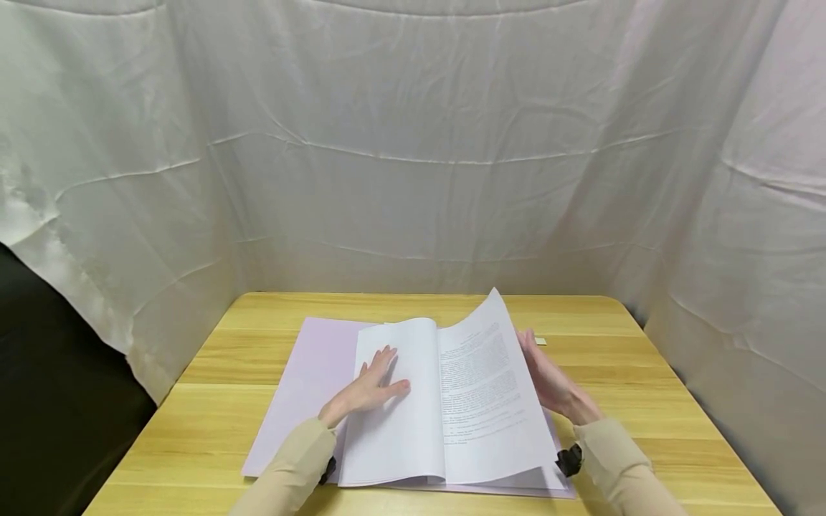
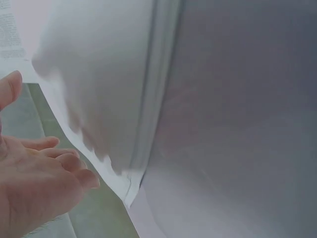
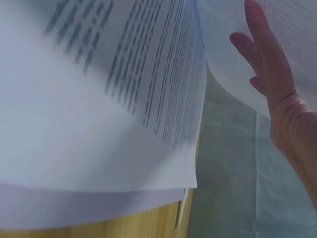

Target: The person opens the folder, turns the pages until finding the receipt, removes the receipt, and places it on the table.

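A stack of white sheets lies spread inside a pale purple folder (image 1: 316, 373). On its left side, over a turned sheet with a blank face (image 1: 406, 437), is my left hand (image 1: 368, 390), fingers extended; the left wrist view shows that hand (image 2: 42, 183) close above the paper with its shadow on it. A printed page (image 1: 484, 401) on the right is raised, its far corner highest. Behind its outer edge stands my right hand (image 1: 548, 376), part of the fingers hidden by the page. In the right wrist view this hand (image 3: 275, 74) has fairly straight fingers against the raised sheet.
The wooden table (image 1: 652, 423) bears the folder near its front edge. A small pale yellowish piece (image 1: 540, 342) lies just beyond my right fingers. Light grey cloth (image 1: 413, 208) hangs around the back and sides, with a black area (image 1: 58, 401) at the left.
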Demonstrator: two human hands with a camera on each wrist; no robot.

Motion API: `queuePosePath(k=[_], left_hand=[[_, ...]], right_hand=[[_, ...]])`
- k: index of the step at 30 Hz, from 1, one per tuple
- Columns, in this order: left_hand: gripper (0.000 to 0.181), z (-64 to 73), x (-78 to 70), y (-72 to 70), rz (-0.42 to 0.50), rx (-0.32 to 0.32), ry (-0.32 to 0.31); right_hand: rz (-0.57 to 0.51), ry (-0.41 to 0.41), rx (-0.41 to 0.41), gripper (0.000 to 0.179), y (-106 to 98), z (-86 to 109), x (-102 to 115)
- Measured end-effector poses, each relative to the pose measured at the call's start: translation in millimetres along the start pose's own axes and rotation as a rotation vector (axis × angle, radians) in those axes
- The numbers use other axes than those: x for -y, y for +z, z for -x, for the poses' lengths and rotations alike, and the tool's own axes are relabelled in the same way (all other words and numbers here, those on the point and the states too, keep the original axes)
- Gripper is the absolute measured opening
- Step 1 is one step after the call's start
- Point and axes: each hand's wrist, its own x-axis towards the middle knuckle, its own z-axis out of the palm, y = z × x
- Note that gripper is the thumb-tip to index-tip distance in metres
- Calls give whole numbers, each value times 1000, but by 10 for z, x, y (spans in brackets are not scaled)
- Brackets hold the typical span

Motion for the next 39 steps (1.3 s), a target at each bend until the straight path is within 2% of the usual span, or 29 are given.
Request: queuePosePath(k=[5, 10, 15, 20, 25, 32, 39], left_hand=[[87, -1, -64, 29, 24, 1, 10], [94, 4, -147, 49, 61, 22, 26], [103, 3, -205, 72, 111, 50, -6], [107, -12, -258, 101, 158, 96, -19], [107, -31, -342, 132, 203, 129, 22], [103, -40, -473, 142, 239, 141, 67], [100, -48, -561, 137, 329, 155, 100]], right_hand=[[-38, 0, 13, 72, 103, -13, 13], [-20, 25, -1, 74, 208, -38, 49], [20, 34, -28, 76, 288, -90, 58], [16, 13, 1, 79, 335, -133, 43], [10, 9, 33, 80, 383, -159, 45], [-4, 6, 48, 76, 461, -189, 76], [-14, 30, 30, 70, 508, -214, 117]])
